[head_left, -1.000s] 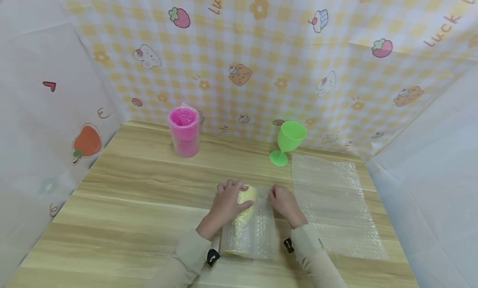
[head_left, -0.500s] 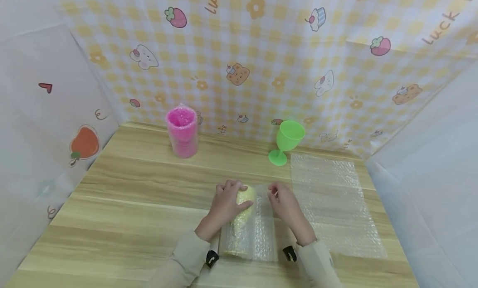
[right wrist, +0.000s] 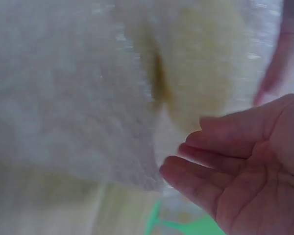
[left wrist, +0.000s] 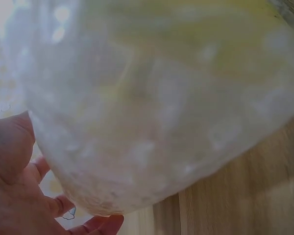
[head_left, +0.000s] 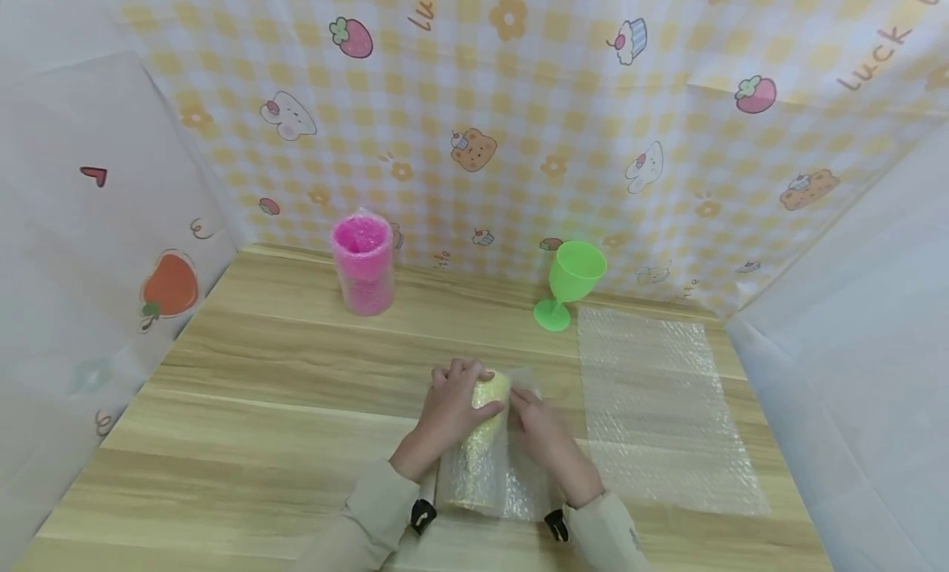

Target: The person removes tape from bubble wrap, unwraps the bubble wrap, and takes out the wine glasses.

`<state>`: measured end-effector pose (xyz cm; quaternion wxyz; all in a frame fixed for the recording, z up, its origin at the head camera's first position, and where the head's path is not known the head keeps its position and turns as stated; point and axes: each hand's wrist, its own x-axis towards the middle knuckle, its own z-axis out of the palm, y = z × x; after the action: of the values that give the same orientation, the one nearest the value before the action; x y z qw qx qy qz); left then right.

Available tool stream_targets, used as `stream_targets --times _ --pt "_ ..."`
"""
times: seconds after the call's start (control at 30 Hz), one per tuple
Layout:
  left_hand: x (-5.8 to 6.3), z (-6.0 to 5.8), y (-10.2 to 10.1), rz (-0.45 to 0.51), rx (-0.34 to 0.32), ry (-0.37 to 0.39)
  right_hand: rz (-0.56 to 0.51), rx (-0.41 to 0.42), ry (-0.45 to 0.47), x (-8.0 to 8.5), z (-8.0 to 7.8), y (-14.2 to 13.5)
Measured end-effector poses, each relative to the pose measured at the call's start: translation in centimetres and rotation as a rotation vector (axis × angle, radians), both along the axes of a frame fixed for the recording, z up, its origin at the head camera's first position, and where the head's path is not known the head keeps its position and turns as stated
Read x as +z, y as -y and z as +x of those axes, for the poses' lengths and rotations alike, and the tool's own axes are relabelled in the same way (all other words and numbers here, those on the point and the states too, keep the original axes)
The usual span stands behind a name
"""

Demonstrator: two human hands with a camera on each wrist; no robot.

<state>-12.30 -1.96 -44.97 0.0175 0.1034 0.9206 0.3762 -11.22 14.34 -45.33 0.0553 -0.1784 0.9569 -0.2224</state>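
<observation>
A yellow cup, its shape like a goblet's [right wrist: 206, 63], lies on its side inside a roll of clear bubble wrap [head_left: 472, 477]. My left hand [head_left: 443, 405] grips the roll's upper left side, fingers over the far end and thumb across the top. In the left wrist view the wrap [left wrist: 132, 122] fills most of the picture, with the left hand [left wrist: 14, 166] at its edge. At the roll's right side, my right hand [head_left: 547, 438] touches the wrap near the cup. Its fingers [right wrist: 196, 183] look fairly straight in the right wrist view. A loose flap [head_left: 528, 483] extends under that hand.
A pink cup wrapped in bubble wrap [head_left: 365, 267] stands at the back left. A bare green goblet [head_left: 577, 274] stands at the back, right of centre. Another flat bubble wrap sheet [head_left: 667, 415] covers the table's right side. A patterned cloth [head_left: 415, 86] hangs behind the wooden table [head_left: 245, 457].
My right hand has moved left from the loose flap's far corner to the side of the roll, its fist loosening into straighter fingers. My left hand keeps its grip in place.
</observation>
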Motion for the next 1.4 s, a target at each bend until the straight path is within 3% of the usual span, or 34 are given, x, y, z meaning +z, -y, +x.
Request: stream_targets --times 0.23,0.4,0.73,1.1,1.4 --pt "0.1 0.1 0.3 0.007 -0.015 0.001 0.078 0.036 0.061 -2.0 0.0 -0.3" --pt "-0.2 0.1 0.6 0.018 -0.021 0.002 0.085 0.038 0.141 -2.1 0.1 -0.4" --pt "-0.8 0.5 2.3 0.103 -0.007 0.084 0.08 0.047 0.256 -2.1 -0.6 -0.1" --pt "-1.4 -0.2 3.9 0.295 -0.009 0.147 0.04 0.061 0.271 -1.8 -0.9 -0.6" --pt "-1.5 -0.4 3.9 0.321 0.001 0.175 0.074 0.067 0.235 -1.8 -0.9 -0.9"
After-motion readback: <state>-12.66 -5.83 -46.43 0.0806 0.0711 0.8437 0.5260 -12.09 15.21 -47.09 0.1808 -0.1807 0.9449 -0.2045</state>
